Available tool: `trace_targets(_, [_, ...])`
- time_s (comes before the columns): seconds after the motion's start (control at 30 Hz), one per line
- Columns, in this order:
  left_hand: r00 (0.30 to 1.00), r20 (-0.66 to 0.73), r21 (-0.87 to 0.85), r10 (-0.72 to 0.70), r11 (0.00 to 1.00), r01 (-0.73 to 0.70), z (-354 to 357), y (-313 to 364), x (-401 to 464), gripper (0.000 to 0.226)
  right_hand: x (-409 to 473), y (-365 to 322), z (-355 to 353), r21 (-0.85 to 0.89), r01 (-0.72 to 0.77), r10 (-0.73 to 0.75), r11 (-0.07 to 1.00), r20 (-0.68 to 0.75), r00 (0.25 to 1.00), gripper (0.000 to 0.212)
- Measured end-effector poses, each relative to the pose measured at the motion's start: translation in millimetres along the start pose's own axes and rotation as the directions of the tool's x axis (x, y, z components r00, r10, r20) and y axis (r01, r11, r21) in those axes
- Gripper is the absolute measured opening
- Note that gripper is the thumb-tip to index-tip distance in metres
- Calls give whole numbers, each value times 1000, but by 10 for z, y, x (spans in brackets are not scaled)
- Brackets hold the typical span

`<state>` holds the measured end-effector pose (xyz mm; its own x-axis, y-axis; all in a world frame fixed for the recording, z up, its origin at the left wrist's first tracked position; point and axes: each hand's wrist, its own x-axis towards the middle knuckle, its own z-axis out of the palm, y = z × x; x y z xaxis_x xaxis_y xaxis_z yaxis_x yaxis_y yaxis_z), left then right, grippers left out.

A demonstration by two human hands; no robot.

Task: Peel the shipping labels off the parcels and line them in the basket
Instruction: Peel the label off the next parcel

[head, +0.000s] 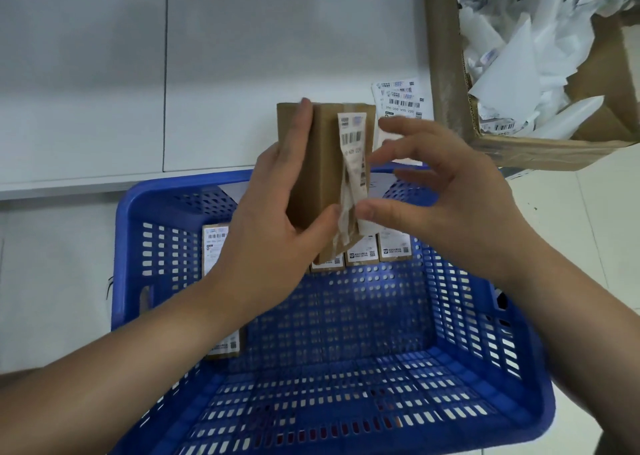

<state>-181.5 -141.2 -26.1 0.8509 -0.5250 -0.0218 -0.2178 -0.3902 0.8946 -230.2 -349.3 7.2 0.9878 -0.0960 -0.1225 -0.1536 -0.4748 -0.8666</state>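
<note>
At frame centre, above the blue basket (485, 316), the left hand (273, 219) clamps its grip round the parcel (311, 163). The right hand (446, 191) pinches the half-lifted label (353, 163); a slow, low pull along the box should avoid tearing.

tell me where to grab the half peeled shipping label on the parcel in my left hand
Pinch the loose lower end of the shipping label, coming from the right. That end has already lifted off the brown parcel and curls outward, while the top still sticks. The left hand covers the other side.
</note>
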Motion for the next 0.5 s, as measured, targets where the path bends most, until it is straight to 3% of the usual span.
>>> trace_targets(0.13, [998,49,48,31,998,-33,90,31,-22,87,11,-15,126,0,38,-37,999,-176,984,40])
trace_targets(0.23, [997,61,74,52,996,-56,110,40,-12,90,39,-22,139,23,27,-21,999,-246,969,18])
trace_targets(0.3, [997,67,85,48,995,-53,110,43,-9,90,50,-5,132,50,20,-7,999,-257,966,8])
trace_targets(0.5, [996,90,-56,-29,998,34,116,80,-13,87,46,10,54,139,24,8,990,-225,974,12])
